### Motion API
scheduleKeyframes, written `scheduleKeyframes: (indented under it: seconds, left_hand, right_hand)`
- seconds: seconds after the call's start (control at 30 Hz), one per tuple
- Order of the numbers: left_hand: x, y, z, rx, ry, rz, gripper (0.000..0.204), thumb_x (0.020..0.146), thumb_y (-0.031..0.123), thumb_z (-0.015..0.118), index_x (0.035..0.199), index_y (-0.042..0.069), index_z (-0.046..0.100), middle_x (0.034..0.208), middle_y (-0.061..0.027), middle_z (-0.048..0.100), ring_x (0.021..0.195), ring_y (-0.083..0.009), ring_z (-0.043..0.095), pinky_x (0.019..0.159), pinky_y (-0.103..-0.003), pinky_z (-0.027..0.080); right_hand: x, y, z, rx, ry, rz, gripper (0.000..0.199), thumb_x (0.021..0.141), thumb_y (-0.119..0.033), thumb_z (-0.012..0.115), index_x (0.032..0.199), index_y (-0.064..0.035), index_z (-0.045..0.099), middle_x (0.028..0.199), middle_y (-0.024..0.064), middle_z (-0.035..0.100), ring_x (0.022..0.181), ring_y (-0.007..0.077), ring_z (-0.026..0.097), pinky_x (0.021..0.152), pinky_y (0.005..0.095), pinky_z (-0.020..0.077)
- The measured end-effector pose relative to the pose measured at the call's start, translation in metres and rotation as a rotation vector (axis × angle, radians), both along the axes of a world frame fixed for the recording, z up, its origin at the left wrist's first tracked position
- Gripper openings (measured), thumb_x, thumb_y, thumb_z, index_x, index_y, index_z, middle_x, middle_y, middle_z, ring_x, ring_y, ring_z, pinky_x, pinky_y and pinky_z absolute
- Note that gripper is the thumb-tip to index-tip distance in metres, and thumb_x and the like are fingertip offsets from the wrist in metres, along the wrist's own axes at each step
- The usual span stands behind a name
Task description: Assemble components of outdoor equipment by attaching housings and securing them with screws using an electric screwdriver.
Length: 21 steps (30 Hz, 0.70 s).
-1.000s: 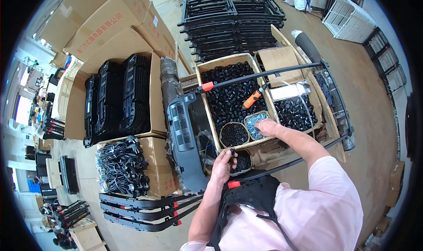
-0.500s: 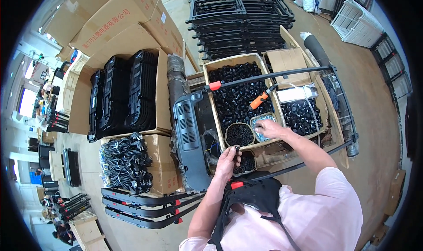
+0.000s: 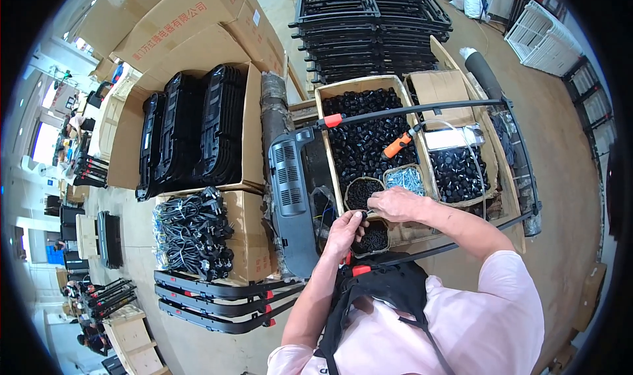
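My left hand [image 3: 344, 233] is closed, pinching a small black part [image 3: 364, 215] whose shape is mostly hidden. My right hand [image 3: 394, 205] meets it there with fingers bunched at the part; whatever they hold is too small to make out. Just beyond my right hand lies a small tub of silver screws [image 3: 406, 178], and beside it a round tub of tiny black pieces [image 3: 362, 194]. A second tub of small dark pieces [image 3: 374, 235] sits under my hands. Around them lies a black frame [image 3: 422, 107] with red clips, joined to a vented grey panel [image 3: 288, 190].
An orange power screwdriver [image 3: 397, 145] rests on a bin of black caps [image 3: 359, 121]. More black parts fill the right-hand bin [image 3: 455, 177]. At left stand a carton [image 3: 252, 124] of black panels and a pile of coiled cables [image 3: 191, 236]. Stacked frames [image 3: 369, 32] stand beyond.
My right hand has left the tub of silver screws and moved left and nearer, up to my left hand. The left hand still pinches the small black part.
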<state>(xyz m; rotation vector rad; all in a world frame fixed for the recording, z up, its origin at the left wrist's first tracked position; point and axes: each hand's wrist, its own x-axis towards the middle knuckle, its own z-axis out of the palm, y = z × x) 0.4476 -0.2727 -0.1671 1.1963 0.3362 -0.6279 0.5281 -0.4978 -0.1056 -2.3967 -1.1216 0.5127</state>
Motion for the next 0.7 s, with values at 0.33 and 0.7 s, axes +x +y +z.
scheduleKeyframes:
  seconds: [0.33, 0.7]
  left_hand:
    - [-0.009, 0.014, -0.001, -0.135, 0.052, 0.046, 0.025, 0.112, 0.029, 0.057, 0.114, 0.006, 0.068, 0.095, -0.0021, 0.075, 0.069, -0.0081, 0.061, 0.061, -0.025, 0.051]
    - [-0.029, 0.024, -0.009, -0.156, 0.104, 0.231, 0.025, 0.111, 0.028, 0.058, 0.111, 0.006, 0.068, 0.088, -0.0014, 0.071, 0.067, -0.0110, 0.065, 0.057, -0.024, 0.052]
  right_hand:
    - [-0.006, 0.031, 0.010, 0.090, 0.165, -0.053, 0.021, 0.095, -0.016, 0.063, 0.109, -0.0014, 0.068, 0.108, 0.0187, 0.070, 0.103, 0.0414, 0.070, 0.088, 0.0514, 0.0567]
    - [-0.022, 0.081, 0.009, -0.050, 0.268, -0.142, 0.026, 0.092, -0.018, 0.067, 0.106, 0.0034, 0.070, 0.093, 0.0275, 0.073, 0.096, 0.0448, 0.072, 0.086, 0.0540, 0.0563]
